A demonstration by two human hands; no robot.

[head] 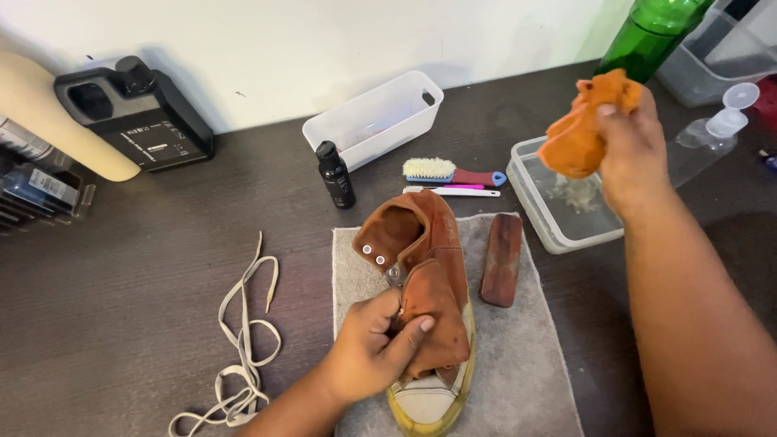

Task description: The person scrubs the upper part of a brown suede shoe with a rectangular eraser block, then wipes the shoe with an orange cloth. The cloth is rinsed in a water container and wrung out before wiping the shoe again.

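A rust-brown high-top shoe (429, 267) with a pale rubber toe lies on a grey towel (518, 364), laces removed. My left hand (376, 348) grips the shoe's side flap near the eyelets. My right hand (631, 146) is raised above a clear plastic tub (566, 235) of water and squeezes a crumpled orange cloth (583, 121). A brown block (502, 259) rests on the towel right of the shoe.
A cream shoelace (243, 340) lies loose at the left. Behind the shoe stand a small black bottle (334, 174), a white basket (376, 117), a brush (453, 171) and a white toothbrush (453, 191). A black jug (133, 113), green bottle (655, 32) and clear flip-cap bottle (712, 133) stand farther back.
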